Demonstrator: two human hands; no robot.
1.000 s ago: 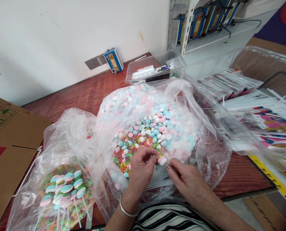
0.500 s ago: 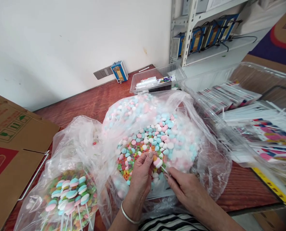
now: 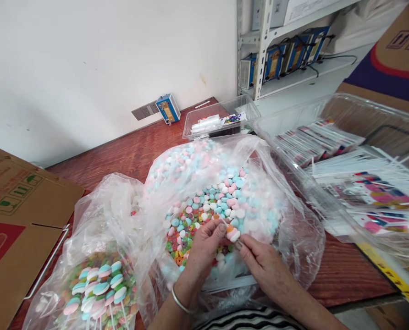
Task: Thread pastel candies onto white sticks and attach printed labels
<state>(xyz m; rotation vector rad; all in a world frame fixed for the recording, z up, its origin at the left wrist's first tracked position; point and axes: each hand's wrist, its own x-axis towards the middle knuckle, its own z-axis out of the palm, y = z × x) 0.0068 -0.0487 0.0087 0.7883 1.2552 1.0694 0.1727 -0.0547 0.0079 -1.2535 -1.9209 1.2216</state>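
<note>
Between my two hands is a small candy lollipop [image 3: 232, 234], with an orange gummy piece against a pink-and-white candy. My left hand [image 3: 206, 245], with a bangle on its wrist, pinches at the orange end. A short white bit, perhaps the stick's tip, shows by those fingertips. At the other end, the thumb and fingers of my right hand [image 3: 259, 257] are closed against the pink-and-white candy and hide most of the stick. Beneath both hands, an opened clear plastic bag [image 3: 177, 183] holds pink, blue and white candies [image 3: 237, 183] and colourful gummy rings [image 3: 184, 250].
Assembled candy lollipops [image 3: 99, 288] lie on a second plastic bag at left, beside a cardboard box [image 3: 19, 220]. At right, a clear bin [image 3: 294, 181] holds white sticks and printed packets. A smaller clear tray [image 3: 190, 129] and a blue device [image 3: 168, 109] stand at the back.
My right hand has slid up along the stick to the candy, so the stick length that showed between them is now covered. The camera view has shifted slightly.
</note>
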